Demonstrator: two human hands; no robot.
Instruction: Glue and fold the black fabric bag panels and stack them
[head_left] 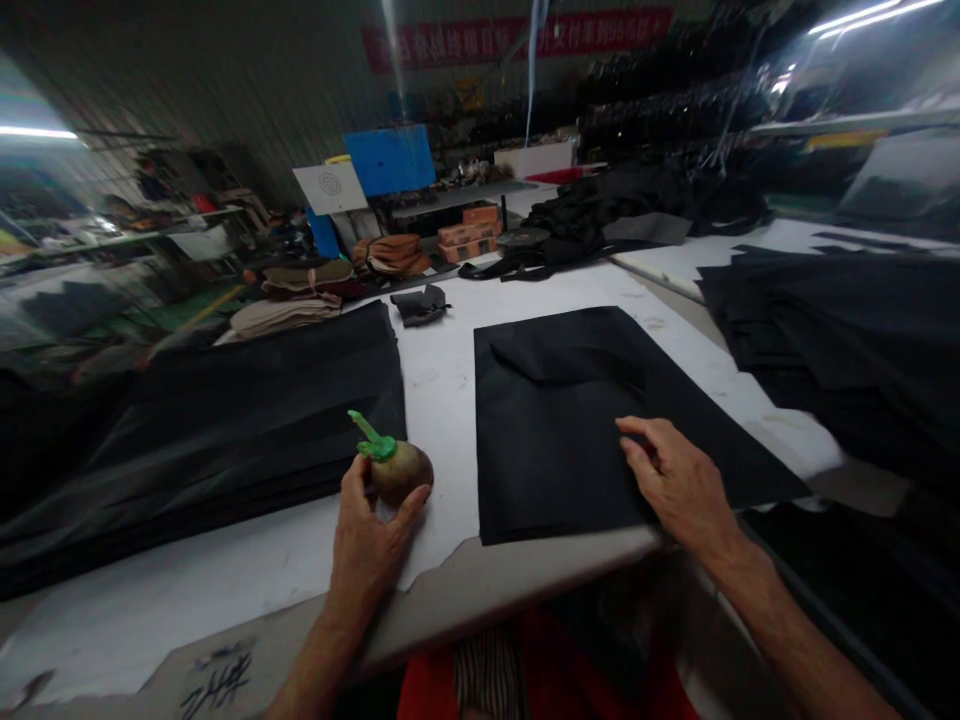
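Brown round tool (401, 472) with green handle clamped in left hand (367, 540) grip on bench (442, 385); right hand (679, 485) flat, fingers apart, on black fabric sheet (570, 420).

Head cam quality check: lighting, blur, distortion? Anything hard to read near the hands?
Head view: dim overall, with streaky glare from ceiling lights top right; strong wide-angle bending at the edges. Left hand on the brown bulb with green tip reads sharp; right hand on the black fabric sheet too. The black stack at left is smeared and detail-less; the background is soft.
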